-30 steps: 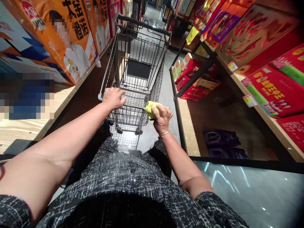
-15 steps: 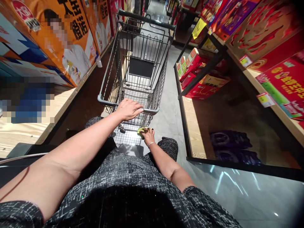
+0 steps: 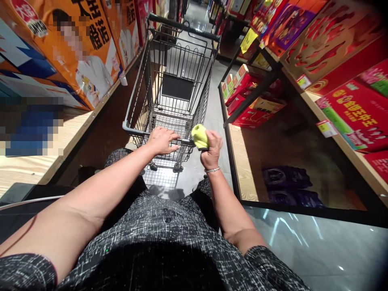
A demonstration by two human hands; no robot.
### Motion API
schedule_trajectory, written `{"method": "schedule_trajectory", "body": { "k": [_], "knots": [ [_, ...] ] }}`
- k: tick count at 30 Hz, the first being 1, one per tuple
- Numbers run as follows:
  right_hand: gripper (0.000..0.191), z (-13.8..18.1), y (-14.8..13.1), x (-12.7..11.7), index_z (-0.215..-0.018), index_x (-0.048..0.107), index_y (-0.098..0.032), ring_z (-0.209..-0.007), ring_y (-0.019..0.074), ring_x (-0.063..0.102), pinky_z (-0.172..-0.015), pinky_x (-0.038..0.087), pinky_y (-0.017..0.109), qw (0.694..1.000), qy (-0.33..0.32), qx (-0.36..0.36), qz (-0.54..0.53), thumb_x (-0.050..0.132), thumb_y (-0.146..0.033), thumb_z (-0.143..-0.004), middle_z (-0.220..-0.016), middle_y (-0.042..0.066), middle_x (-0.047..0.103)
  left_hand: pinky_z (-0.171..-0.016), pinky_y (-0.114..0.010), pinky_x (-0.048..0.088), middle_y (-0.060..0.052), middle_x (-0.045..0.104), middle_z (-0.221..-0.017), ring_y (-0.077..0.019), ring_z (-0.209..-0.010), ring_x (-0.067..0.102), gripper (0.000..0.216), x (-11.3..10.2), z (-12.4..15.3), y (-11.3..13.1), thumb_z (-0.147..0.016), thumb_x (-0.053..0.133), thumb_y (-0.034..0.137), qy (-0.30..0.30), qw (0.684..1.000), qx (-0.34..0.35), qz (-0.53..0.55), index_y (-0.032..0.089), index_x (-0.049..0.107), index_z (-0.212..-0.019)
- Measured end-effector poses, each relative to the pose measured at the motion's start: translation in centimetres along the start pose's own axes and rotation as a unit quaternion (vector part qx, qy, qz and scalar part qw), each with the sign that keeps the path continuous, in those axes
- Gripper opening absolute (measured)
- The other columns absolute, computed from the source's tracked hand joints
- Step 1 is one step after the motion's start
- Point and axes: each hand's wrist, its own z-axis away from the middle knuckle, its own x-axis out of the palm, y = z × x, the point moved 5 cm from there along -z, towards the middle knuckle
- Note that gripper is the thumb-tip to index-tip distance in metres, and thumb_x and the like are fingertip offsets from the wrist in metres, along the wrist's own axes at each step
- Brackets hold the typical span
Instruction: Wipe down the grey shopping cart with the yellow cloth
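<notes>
My left hand (image 3: 162, 140) grips the near grey rail of a black wire shopping cart (image 3: 178, 87), its thumb and fingers on either side of the rail. My right hand (image 3: 212, 148), wearing a bracelet, is closed around a bunched yellow cloth (image 3: 199, 136) with a dark edge. It is raised beside the right end of the same rail, where the cloth covers the corner from view. I cannot tell whether cloth and rail touch. Bare wire mesh shows inside the basket, with a dark panel (image 3: 177, 86) on its far end.
Large orange cartons (image 3: 87, 52) stand on a wooden shelf (image 3: 30, 167) at the left. To the right, a black-framed shelf (image 3: 242, 161) carries red gift boxes (image 3: 357, 109) and purple packs (image 3: 289, 178). Grey tiled floor (image 3: 216, 95) runs between the shelves.
My right hand has risen from low behind the cart to the right end of the rail, bringing the yellow cloth with it. My left hand keeps its place on the rail.
</notes>
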Motion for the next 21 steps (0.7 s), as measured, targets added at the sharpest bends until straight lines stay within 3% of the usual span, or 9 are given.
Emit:
{"method": "schedule_trajectory", "body": {
  "k": [3,7,9,12,16,18,21],
  "knots": [
    [0.061,1.9,-2.9,1.1,-0.141,0.058,-0.031,-0.127,0.0296,0.046,-0.11,0.037,0.049,0.997,-0.057,-0.047,-0.031,0.054,-0.01,-0.084,-0.136,0.01,0.052,-0.098,-0.043,0.036,-0.004,0.073,-0.118,-0.0287,-0.112,0.062,0.048,-0.1,0.1,-0.1,-0.092,0.055,0.059,0.008,1.0,0.006,-0.004,0.028,0.068,-0.126],
    [0.058,2.9,-5.6,0.6,-0.133,0.063,-0.034,-0.126,0.0293,0.042,-0.111,0.037,0.048,0.984,-0.097,-0.141,-0.056,0.059,-0.009,-0.081,-0.138,0.006,0.054,-0.095,-0.043,0.038,-0.004,0.075,-0.112,-0.0286,-0.107,0.064,0.039,-0.2,0.3,-0.4,-0.085,0.063,0.05,-0.004,1.0,0.006,-0.003,0.027,0.071,-0.115],
    [0.06,0.9,-4.7,0.4,-0.133,0.065,-0.035,-0.128,0.0309,0.041,-0.111,0.037,0.051,0.987,-0.106,-0.118,-0.039,0.058,-0.007,-0.08,-0.141,0.005,0.055,-0.096,-0.043,0.038,-0.004,0.075,-0.114,-0.0294,-0.109,0.064,0.042,-0.4,0.3,-0.4,-0.087,0.06,0.056,-0.011,1.0,-0.002,0.0,0.026,0.071,-0.116],
    [0.061,-4.4,-1.1,1.2,-0.132,0.067,-0.03,-0.125,0.0301,0.046,-0.109,0.038,0.051,0.989,-0.143,-0.018,-0.014,0.053,-0.004,-0.078,-0.136,0.007,0.059,-0.099,-0.044,0.039,-0.003,0.074,-0.121,-0.0292,-0.113,0.063,0.051,-0.7,0.2,-0.1,-0.091,0.052,0.065,-0.023,1.0,-0.004,0.005,0.027,0.069,-0.121],
    [0.045,-11.6,2.6,2.9,-0.128,0.068,-0.021,-0.117,0.0256,0.056,-0.11,0.038,0.047,0.978,-0.191,0.078,-0.024,0.056,-0.014,-0.085,-0.125,0.01,0.064,-0.102,-0.044,0.039,-0.002,0.073,-0.125,-0.029,-0.116,0.062,0.053,-0.8,0.0,0.2,-0.092,0.051,0.068,-0.04,0.999,-0.006,0.014,0.028,0.068,-0.123],
    [0.043,-14.2,3.1,3.4,-0.127,0.068,-0.017,-0.117,0.0243,0.058,-0.11,0.038,0.045,0.978,-0.186,0.094,-0.013,0.054,-0.018,-0.087,-0.125,0.01,0.064,-0.102,-0.044,0.04,-0.001,0.073,-0.123,-0.0296,-0.117,0.062,0.053,-0.7,-0.1,0.2,-0.091,0.052,0.069,-0.038,0.999,-0.006,0.017,0.029,0.068,-0.122],
    [0.04,-16.2,2.0,3.9,-0.122,0.07,-0.012,-0.117,0.023,0.058,-0.108,0.038,0.04,0.975,-0.208,0.064,0.03,0.049,-0.014,-0.088,-0.125,0.01,0.065,-0.1,-0.043,0.041,0.0,0.074,-0.121,-0.0293,-0.114,0.063,0.05,-0.6,-0.2,-0.1,-0.09,0.054,0.069,-0.031,0.999,-0.005,0.019,0.031,0.069,-0.118]
  ]
}}
